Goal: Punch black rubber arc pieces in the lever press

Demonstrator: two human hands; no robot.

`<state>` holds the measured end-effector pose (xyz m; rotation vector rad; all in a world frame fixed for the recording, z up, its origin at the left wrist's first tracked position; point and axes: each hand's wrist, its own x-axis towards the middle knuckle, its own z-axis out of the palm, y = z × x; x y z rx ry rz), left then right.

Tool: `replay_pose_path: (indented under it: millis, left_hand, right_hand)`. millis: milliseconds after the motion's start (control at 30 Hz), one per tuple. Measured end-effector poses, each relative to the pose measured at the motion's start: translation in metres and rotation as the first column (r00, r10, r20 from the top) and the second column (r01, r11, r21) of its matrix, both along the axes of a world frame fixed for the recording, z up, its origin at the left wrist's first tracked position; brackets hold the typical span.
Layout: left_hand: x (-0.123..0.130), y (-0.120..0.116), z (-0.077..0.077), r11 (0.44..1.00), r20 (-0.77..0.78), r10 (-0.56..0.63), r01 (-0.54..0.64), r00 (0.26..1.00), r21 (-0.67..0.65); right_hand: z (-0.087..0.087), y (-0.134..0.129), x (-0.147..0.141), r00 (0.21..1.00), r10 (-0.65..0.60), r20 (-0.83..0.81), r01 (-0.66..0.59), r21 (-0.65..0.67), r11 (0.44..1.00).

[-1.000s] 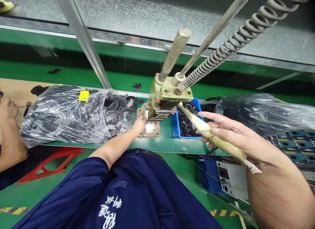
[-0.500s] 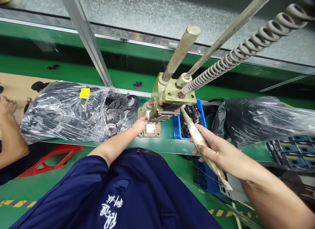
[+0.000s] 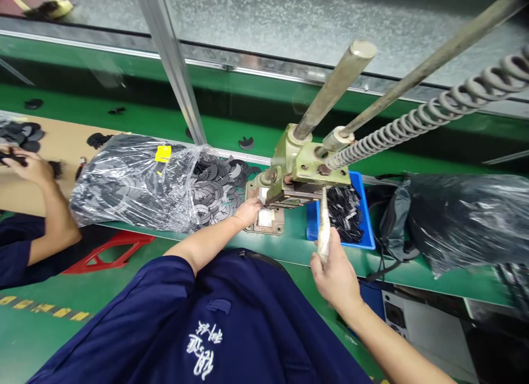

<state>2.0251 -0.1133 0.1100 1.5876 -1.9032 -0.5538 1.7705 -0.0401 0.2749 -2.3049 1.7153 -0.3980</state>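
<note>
A green hand press point(image 3: 318, 169) with a thick post, a rod and a coil spring stands on the bench. My right hand point(image 3: 336, 268) is wrapped round its pale, taped lever point(image 3: 324, 227), which points down toward me. My left hand point(image 3: 248, 212) rests at the left edge of the press base point(image 3: 275, 225), beside a whitish block point(image 3: 265, 217); its fingertips are partly hidden, and what they hold, if anything, cannot be made out. Grey crescent-shaped pieces point(image 3: 215, 191) lie in a heap left of the press, spilling from a clear plastic bag point(image 3: 132, 185).
A blue bin point(image 3: 367, 224) of small black parts stands right of the press, with a dark wrapped bundle point(image 3: 471, 218) beyond it. At the far left another person's hand point(image 3: 28, 166) holds something dark. A metal upright point(image 3: 176, 70) rises behind the bag.
My right hand has swung the lever inward and down, from slanting right to nearly straight toward me. My left hand stays at the base. The view has shifted, and the other person's hand has moved.
</note>
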Motion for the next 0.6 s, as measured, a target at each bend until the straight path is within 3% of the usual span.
replay_pose_path:
  millis: [167, 333, 433, 600]
  left_hand:
    - [0.022, 0.025, -0.004, 0.975, 0.067, 0.219, -0.217, 0.973, -0.044]
    - [0.07, 0.029, 0.005, 0.838, 0.213, 0.503, -0.533, 0.838, 0.119]
    - [0.087, 0.016, 0.017, 0.783, 0.351, 0.509, -0.592, 0.786, 0.189]
    - [0.083, -0.011, 0.028, 0.811, 0.498, 0.383, -0.542, 0.778, 0.222]
  right_hand:
    - [0.004, -0.002, 0.002, 1.0, -0.029, -0.006, 0.029, 0.036, 0.999]
    - [0.004, -0.001, 0.004, 0.999, -0.039, 0.009, 0.039, 0.027, 0.999]
    - [0.006, -0.002, 0.006, 0.998, -0.059, -0.003, 0.059, 0.06, 0.996]
    - [0.009, -0.001, 0.008, 0.996, -0.083, -0.025, 0.085, 0.103, 0.991]
